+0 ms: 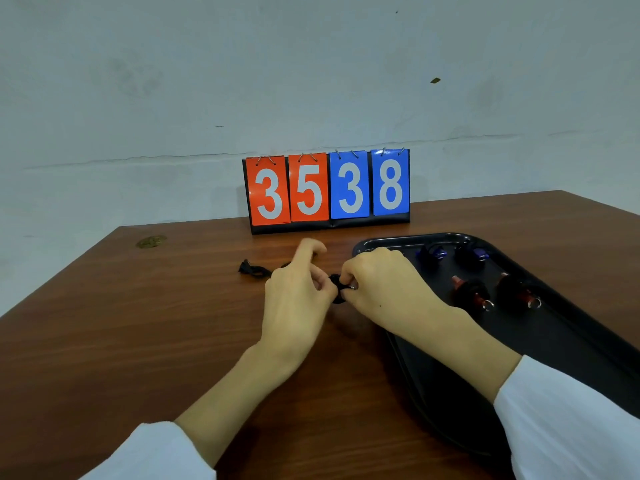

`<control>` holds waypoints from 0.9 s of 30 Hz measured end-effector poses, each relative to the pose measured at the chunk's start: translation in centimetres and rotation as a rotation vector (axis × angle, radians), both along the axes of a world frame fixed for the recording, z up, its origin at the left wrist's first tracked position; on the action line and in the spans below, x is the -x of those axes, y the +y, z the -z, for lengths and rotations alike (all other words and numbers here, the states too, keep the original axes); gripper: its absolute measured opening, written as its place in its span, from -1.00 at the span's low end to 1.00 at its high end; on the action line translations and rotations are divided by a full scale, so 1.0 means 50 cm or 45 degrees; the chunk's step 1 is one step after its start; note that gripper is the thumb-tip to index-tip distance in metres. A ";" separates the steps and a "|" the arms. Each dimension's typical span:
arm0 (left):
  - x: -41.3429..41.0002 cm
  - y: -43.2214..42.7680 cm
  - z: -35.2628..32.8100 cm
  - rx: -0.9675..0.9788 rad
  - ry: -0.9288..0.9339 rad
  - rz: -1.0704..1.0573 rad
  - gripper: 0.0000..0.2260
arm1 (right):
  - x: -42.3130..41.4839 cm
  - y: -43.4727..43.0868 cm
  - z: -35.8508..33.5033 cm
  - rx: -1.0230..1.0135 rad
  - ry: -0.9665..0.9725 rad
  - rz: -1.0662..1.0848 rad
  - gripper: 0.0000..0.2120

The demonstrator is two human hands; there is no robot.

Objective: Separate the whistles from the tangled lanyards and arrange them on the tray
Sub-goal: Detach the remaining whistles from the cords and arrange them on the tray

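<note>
My left hand (298,299) and my right hand (377,282) meet over the brown table, both pinching a small black whistle (337,287) with a metal ring. A black lanyard (254,270) trails from behind my left hand to the left on the table. To the right lies a black tray (571,337). On it rest two blue whistles (434,254) (479,254) at the back and two red whistles (472,296) (519,294) nearer me, each with a ring.
A flip scoreboard (329,190) reading 35 and 38 stands at the table's back edge against the wall. The table's left edge (59,275) runs diagonally. A small brownish mark (150,241) sits near the back left corner.
</note>
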State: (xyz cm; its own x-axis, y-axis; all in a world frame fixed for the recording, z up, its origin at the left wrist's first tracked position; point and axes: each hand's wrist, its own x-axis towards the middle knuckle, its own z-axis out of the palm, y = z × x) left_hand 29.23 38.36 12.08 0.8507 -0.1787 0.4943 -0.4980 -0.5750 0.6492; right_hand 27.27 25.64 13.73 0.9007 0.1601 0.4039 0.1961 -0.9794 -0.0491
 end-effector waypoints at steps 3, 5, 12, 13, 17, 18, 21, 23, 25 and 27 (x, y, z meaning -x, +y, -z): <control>-0.017 0.008 -0.010 0.415 0.422 0.062 -0.59 | 0.002 0.002 -0.005 -0.051 0.023 -0.001 -0.81; -0.031 0.015 -0.009 0.649 0.669 0.146 -0.70 | 0.001 0.002 -0.007 -0.056 0.028 -0.001 -0.81; -0.037 0.023 0.005 0.402 0.448 0.322 -0.81 | 0.005 -0.007 -0.013 -0.080 0.049 0.012 -0.81; -0.038 0.023 0.006 0.352 0.402 0.328 -0.80 | 0.005 -0.007 -0.014 -0.087 0.048 0.010 -0.81; -0.046 0.022 0.011 0.108 0.213 0.307 -0.80 | 0.006 -0.008 -0.014 -0.102 0.041 0.013 -0.81; -0.047 0.024 0.011 0.007 0.128 0.278 -0.81 | 0.006 -0.008 -0.015 -0.105 0.050 0.014 -0.82; -0.048 0.030 0.014 -0.190 -0.076 0.202 -0.82 | 0.007 -0.008 -0.016 -0.098 0.091 -0.001 -0.83; -0.048 0.033 0.019 -0.267 -0.141 0.177 -0.84 | 0.007 -0.007 -0.018 -0.086 0.123 -0.016 -0.82; -0.051 0.034 0.023 -0.317 -0.197 0.169 -0.87 | 0.008 -0.007 -0.018 -0.082 0.143 -0.036 -0.81; -0.055 0.034 0.023 -0.273 -0.256 0.180 -0.91 | 0.008 -0.007 -0.018 -0.073 0.161 -0.072 -0.81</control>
